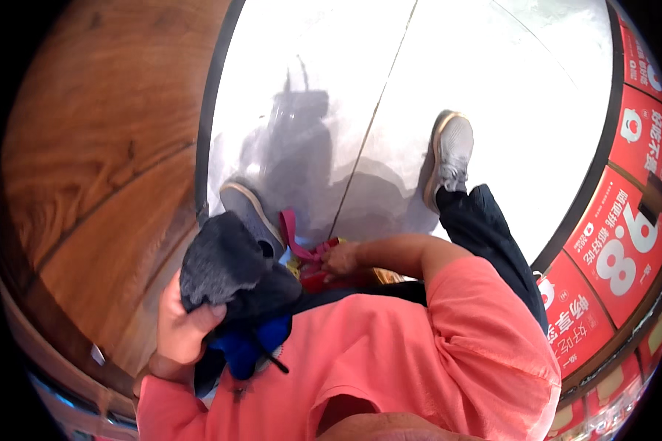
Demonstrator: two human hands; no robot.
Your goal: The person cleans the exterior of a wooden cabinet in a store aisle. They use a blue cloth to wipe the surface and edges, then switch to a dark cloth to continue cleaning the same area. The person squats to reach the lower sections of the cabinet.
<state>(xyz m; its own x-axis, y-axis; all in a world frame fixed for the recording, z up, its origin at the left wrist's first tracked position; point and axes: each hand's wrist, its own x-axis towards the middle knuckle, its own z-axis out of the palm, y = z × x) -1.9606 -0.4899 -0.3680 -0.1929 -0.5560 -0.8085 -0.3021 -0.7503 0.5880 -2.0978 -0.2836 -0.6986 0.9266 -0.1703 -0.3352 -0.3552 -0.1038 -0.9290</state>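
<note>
My left hand [183,322] grips a bundle of dark grey, fuzzy cloth [220,259], thumb on top. Under the bundle hangs a bright blue cloth piece [237,350] with a thin black cord, against my coral shirt. My right hand [339,260] reaches down in front of my body and holds a pink strap [297,242], its fingers closed near where the strap bunches up. The strap belongs to a red and yellow bag [314,281], mostly hidden behind my arm and shirt. What is inside the bag cannot be made out.
Brown wooden panels [105,138] rise on the left. Pale floor tiles [375,143] bear my shadow. My grey shoes are there, the left one [248,212] near the panel's dark edge, the right one [453,149] farther forward. Red printed price signs [612,248] line a display on the right.
</note>
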